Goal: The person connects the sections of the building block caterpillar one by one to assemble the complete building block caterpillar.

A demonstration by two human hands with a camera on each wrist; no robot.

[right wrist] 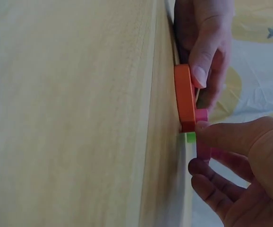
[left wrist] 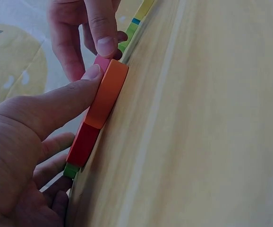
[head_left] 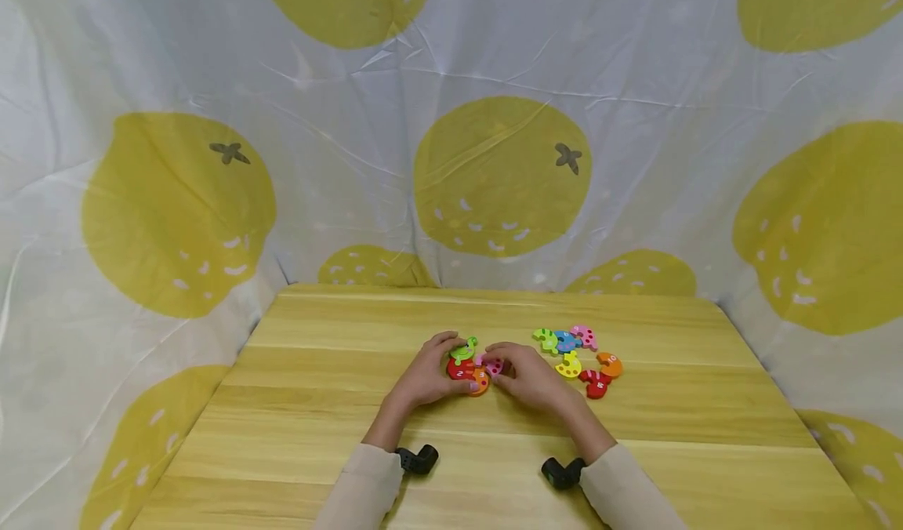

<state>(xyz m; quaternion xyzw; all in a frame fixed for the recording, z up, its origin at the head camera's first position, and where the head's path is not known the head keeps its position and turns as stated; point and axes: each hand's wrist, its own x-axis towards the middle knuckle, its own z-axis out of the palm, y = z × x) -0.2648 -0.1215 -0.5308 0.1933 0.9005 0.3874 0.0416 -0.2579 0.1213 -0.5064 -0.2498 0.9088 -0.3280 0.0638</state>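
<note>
My left hand point(head_left: 426, 375) holds a cluster of flat number puzzle pieces on the table, its thumb on the orange piece point(head_left: 481, 386) and its fingers around the far side. In that cluster are a green head piece point(head_left: 463, 351) and a red piece point(head_left: 458, 371) marked 2. From the right, my right hand point(head_left: 534, 376) pinches a pink dotted piece point(head_left: 496, 366) against the orange one. In the right wrist view the pink piece point(right wrist: 203, 151) sits between thumb and fingers, slightly higher than the orange edge. Whether the two interlock cannot be seen.
To the right lie loose pieces: green point(head_left: 545, 339), blue point(head_left: 566, 342), another pink point(head_left: 585, 335), yellow point(head_left: 568, 365), a second red point(head_left: 596, 386) and a second orange point(head_left: 610, 364). The wooden table point(head_left: 317, 404) meets a lemon-print curtain point(head_left: 339, 201) at the back and sides.
</note>
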